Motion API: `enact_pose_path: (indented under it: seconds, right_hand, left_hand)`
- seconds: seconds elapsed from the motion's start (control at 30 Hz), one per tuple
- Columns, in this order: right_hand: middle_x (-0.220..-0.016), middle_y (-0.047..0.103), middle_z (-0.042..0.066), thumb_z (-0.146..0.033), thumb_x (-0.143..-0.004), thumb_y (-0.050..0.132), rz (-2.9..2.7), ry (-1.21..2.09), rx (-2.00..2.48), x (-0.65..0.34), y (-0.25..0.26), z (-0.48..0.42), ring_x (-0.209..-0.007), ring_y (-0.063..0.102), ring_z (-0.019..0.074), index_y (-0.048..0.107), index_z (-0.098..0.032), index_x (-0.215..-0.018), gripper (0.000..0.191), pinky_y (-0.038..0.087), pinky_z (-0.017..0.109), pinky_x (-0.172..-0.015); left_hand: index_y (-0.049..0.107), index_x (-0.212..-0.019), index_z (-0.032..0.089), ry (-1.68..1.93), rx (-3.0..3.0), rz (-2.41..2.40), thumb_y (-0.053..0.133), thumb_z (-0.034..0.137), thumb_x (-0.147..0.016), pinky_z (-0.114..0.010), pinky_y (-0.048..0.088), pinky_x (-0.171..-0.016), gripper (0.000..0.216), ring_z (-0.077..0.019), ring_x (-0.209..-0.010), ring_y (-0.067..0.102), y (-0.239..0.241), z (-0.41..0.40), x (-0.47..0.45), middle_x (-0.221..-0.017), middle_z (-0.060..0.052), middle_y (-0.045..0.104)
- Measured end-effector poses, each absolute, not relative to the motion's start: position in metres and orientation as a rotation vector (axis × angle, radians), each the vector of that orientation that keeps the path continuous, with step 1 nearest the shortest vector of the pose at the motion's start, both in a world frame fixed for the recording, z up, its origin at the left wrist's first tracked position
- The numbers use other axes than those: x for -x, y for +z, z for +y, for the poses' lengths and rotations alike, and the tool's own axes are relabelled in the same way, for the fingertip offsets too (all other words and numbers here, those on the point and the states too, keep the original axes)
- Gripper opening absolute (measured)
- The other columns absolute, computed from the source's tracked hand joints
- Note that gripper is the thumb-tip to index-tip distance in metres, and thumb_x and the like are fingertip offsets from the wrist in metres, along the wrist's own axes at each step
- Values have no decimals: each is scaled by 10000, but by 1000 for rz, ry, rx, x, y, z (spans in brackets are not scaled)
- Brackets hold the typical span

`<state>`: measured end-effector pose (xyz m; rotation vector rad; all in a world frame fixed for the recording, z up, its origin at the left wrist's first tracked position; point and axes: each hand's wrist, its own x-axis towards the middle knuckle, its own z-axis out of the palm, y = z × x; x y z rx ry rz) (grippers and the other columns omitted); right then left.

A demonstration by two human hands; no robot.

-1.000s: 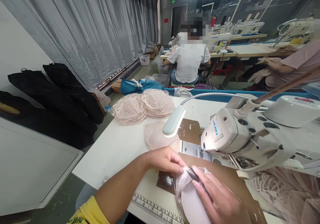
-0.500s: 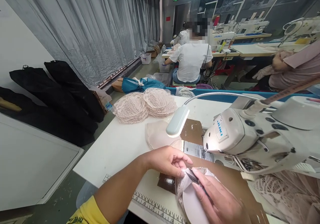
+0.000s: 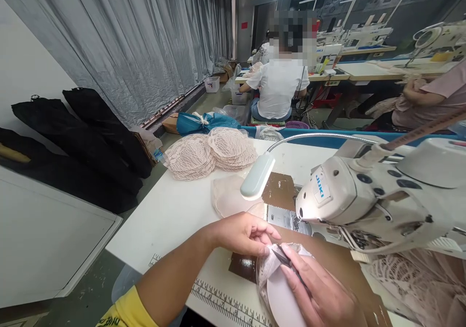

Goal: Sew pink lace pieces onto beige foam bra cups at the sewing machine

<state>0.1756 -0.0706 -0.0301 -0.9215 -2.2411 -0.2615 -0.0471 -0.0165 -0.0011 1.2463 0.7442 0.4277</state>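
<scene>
My left hand (image 3: 245, 234) pinches the upper edge of a pale pink lace bra cup (image 3: 268, 267) between thumb and fingers. In my right hand (image 3: 320, 285) is a pair of dark thread snips (image 3: 283, 259), gripped between thumb and forefinger. The blades point toward my left fingertips and lie against the cup's lace edge. A smooth white inner side of the cup faces me, partly covered by my right hand. Beyond my left hand, a sheer beige cup piece (image 3: 227, 198) rests on the table, under the lamp head.
A white sewing machine (image 3: 338, 191) stands on the right, with lace fabric (image 3: 411, 281) beside it. Two stacks of lace cups (image 3: 191, 157) sit at the table's far edge. The lamp (image 3: 258, 174) arches over the middle. A ruler strip (image 3: 225, 302) runs along the front. Co-workers sit beyond.
The snips have shifted very slightly at the cup's edge. Both hands stay almost in place, and the view has moved a little.
</scene>
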Motion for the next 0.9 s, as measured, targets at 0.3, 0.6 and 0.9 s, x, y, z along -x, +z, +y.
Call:
enact_pose_path:
  seconds: [0.3,0.6,0.9]
  right_hand:
    - [-964,734,98,-187,-924,495,-2225,-258,954,-176,-30,-73,-805,690,201,606,-84,-1180,297,489,310,-715]
    - [-897,748,49,-189,-935,467,-2187,-201,876,-172,-23,-73,-758,691,164,637,-155,-1098,238,486,269,-699]
    - [-992,727,73,-213,-920,471,-2267,-207,886,-178,-30,-72,-827,694,179,620,-208,-1208,324,525,262,-732]
  left_hand:
    - [629,-1157,151,420,-1254,732,727,188,-745,-203,441,-615,425,-86,-648,552,-7,-16,44,-833,-33,638]
    - [611,-1181,167,429,-1221,698,743,121,-682,-203,458,-657,518,-74,-673,557,-4,-16,46,-849,-4,595]
    - [588,-1204,165,430,-1239,712,704,99,-693,-217,465,-663,528,-77,-677,559,3,-17,46,-845,-4,583]
